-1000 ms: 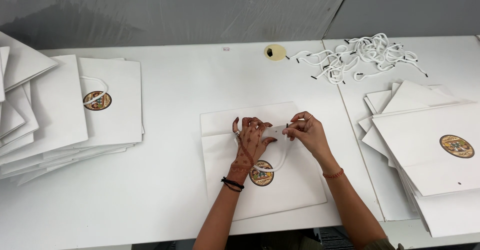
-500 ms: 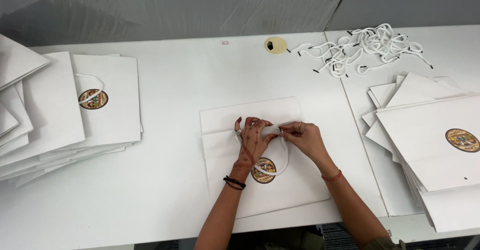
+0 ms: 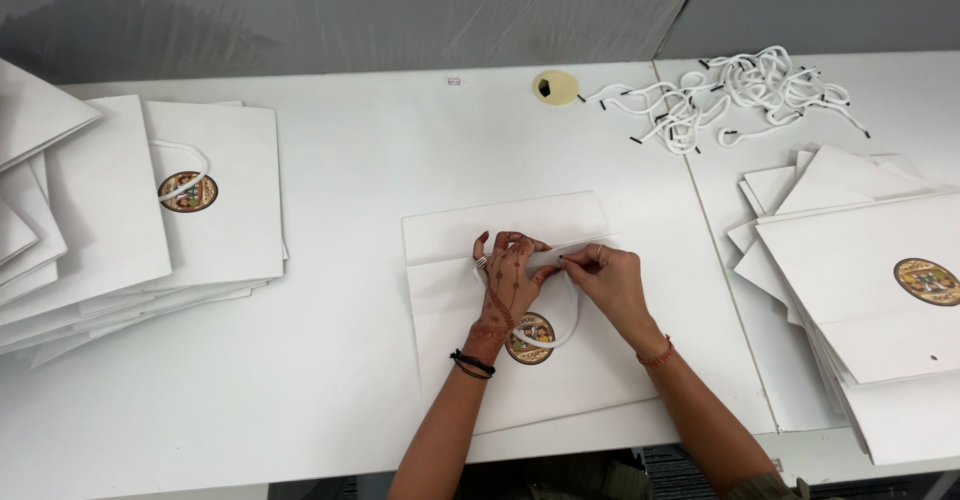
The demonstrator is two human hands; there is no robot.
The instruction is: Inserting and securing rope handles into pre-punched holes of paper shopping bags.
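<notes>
Left hand (image 3: 510, 278) is laid flat, fingers spread, on top edge of white paper bag (image 3: 590, 380) at table centre; a white cord handle (image 3: 560, 335) is looped beneath it, over round brown emblem (image 3: 528, 340). Right hand (image 3: 605, 278) is pinched narrow, thumb & fingertips closed on bag's folded rim next to left fingers. Loose cords (image 3: 730, 95) are heaped far right; bag stacks (image 3: 150, 220) are seen at left & right.
</notes>
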